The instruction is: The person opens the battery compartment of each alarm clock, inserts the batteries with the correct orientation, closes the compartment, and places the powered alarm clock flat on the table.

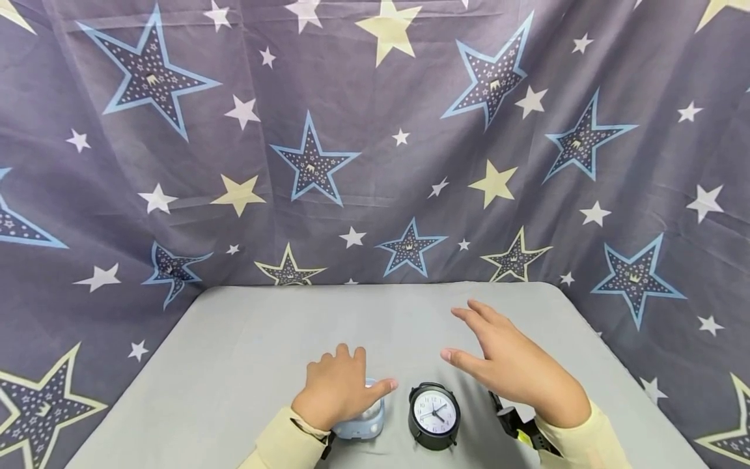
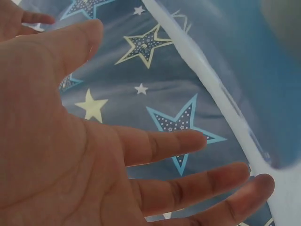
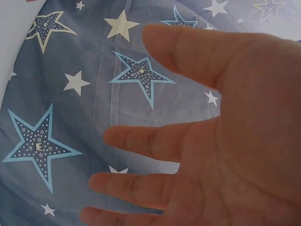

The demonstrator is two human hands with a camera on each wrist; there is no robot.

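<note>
Two hands work at the near edge of a grey table [image 1: 246, 365], both in pale yellow sleeves. Nearest the person, a small black alarm clock [image 1: 434, 416] with a white dial stands upright on the table, between the two wrists. Just to its left, a light blue container [image 1: 363, 425] sits close beside it; whether the two touch cannot be told. The left hand [image 1: 338, 389] lies on top of this container, covering most of it, with the thumb stretched toward the clock and the fingers bent over the far side; the left wrist view shows the fingers [image 2: 164, 146] nearly straight and spread, so the hand rests there rather than grips. A dark strap shows at that wrist. The right hand [image 1: 514, 365] hovers above the table, behind and to the right of the clock, fingers extended and apart, holding nothing and clear of the clock. Beyond the table's far edge hangs a grey-blue curtain [image 1: 375, 143] printed with white, yellow and blue-outlined stars.
</note>
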